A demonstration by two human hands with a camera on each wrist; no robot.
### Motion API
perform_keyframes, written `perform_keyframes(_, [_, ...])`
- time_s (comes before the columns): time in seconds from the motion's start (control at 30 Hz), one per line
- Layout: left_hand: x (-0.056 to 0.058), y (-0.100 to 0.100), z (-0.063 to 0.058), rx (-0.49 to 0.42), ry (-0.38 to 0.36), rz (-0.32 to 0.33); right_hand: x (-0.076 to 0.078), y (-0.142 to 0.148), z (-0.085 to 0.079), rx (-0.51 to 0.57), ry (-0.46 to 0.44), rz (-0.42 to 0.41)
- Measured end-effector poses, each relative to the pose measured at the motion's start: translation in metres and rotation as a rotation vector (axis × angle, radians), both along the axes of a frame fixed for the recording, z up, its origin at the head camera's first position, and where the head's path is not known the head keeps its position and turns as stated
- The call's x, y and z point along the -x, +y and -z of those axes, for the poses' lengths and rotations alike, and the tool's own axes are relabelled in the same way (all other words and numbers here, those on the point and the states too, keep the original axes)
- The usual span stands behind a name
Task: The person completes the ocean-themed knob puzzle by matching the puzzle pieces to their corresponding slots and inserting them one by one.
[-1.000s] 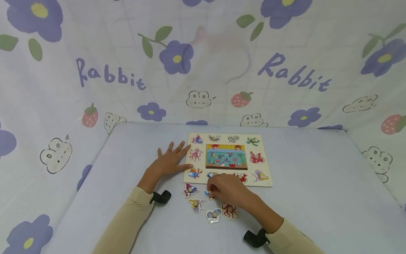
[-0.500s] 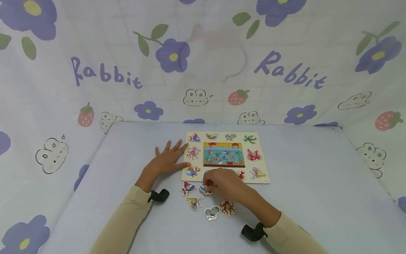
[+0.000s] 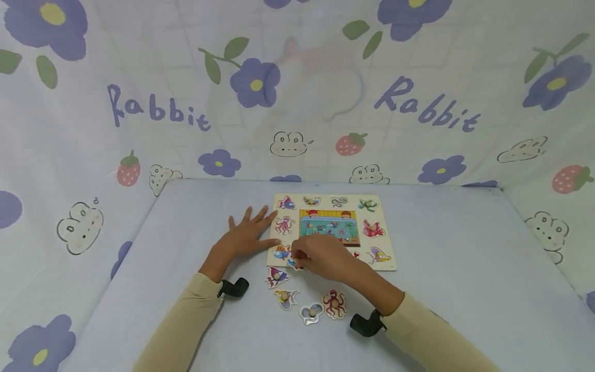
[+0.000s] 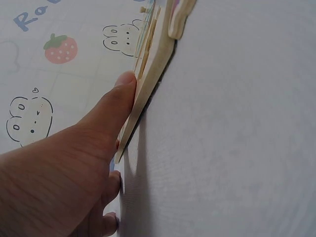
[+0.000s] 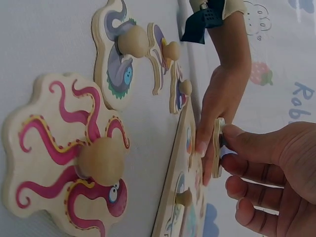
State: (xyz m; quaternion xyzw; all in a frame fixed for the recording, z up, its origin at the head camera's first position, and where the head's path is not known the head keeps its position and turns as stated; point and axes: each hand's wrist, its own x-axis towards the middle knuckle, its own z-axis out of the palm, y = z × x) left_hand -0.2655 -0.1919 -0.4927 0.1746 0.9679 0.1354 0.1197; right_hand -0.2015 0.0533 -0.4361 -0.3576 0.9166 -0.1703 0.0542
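White-covered table (image 3: 446, 248): our right hand (image 3: 325, 253) pinches thin blue-printed wooden piece (image 5: 217, 150) over cream rectangular board (image 3: 353, 203), spread left hand (image 3: 247, 235) touching; likely placing, next needs aligning.

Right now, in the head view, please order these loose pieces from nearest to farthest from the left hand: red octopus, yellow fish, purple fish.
1. Purple fish, upper left among them.
2. Yellow fish, just below it.
3. Red octopus, to the right.

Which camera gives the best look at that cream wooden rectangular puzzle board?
The head view: the cream rectangular wooden puzzle board shows most of its printed face, though the right hand covers part. The left wrist view shows mainly its edge; the right wrist view, only a steeply slanted part.
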Motion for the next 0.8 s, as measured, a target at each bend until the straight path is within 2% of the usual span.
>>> perform_keyframes(0.33, [0.002,-0.003,0.005,0.015,0.002,0.001,0.011,-0.014,0.0,-0.023,-0.024,-0.018])
perform_keyframes(0.8, [0.004,-0.004,0.007,0.031,-0.003,0.003,0.026,-0.031,0.013,-0.052,-0.004,-0.023])
